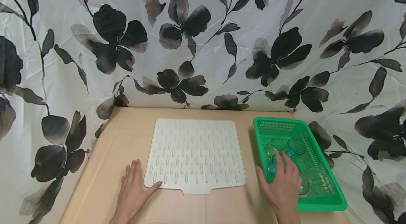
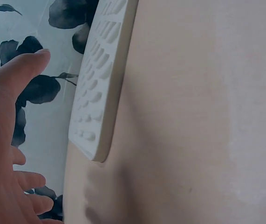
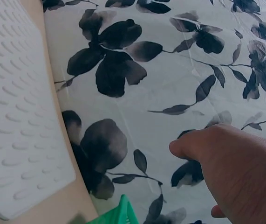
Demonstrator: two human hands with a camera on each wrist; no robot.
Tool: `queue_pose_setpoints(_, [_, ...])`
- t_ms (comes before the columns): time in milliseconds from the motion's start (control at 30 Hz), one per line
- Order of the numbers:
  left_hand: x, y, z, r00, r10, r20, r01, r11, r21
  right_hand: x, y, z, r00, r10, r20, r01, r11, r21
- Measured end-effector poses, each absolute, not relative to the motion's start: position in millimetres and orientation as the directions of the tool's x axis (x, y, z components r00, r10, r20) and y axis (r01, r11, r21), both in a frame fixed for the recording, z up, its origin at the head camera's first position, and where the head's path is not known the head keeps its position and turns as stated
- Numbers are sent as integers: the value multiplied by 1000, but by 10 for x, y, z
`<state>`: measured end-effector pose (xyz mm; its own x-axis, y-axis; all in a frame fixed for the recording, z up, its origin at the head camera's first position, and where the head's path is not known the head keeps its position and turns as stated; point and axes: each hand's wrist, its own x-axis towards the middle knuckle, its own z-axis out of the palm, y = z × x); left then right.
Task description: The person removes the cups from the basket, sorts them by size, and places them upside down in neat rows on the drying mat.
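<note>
A white ridged board (image 1: 195, 153) lies on the tan table, its short tab toward the person. The left hand (image 1: 133, 190) is at its near left corner, fingers spread and straight; in the left wrist view that hand (image 2: 11, 116) has nothing in its fingers beside the board (image 2: 95, 84). Over the left side of a green basket (image 1: 337, 195) hovers the right hand (image 1: 283, 185), fingers extended above clear and blue glass-like round items (image 1: 296, 146). Whether its fingertips touch them cannot be told. The right wrist view shows part of the right hand (image 3: 240, 163) and the basket's corner (image 3: 119, 212).
The tan table (image 1: 117, 139) reaches back to a white cloth with dark flowers (image 1: 180, 86), which also hangs at both sides. The basket stands at the table's right edge, a narrow strip of table between it and the board.
</note>
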<state>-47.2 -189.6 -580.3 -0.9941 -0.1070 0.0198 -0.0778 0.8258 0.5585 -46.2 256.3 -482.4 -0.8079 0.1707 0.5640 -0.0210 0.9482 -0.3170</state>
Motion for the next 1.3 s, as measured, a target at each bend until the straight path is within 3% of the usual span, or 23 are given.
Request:
queue_pose_setpoints(333, [-485,-1854,-5860,-994,-87,-62,-106,826,553,-402,2709,-4751,-838,275,471,91,922,-376])
queue_pose_setpoints(800, [-471,-1802,-5968,-992,-65,-107,-114,824,555,-287,2877,-4839,-798,496,342,332,836,-437])
queue_pose_setpoints(1300, [-468,-1784,-5974,-982,-74,-174,-157,829,537,-309,2927,-4915,-796,541,271,398,805,-440])
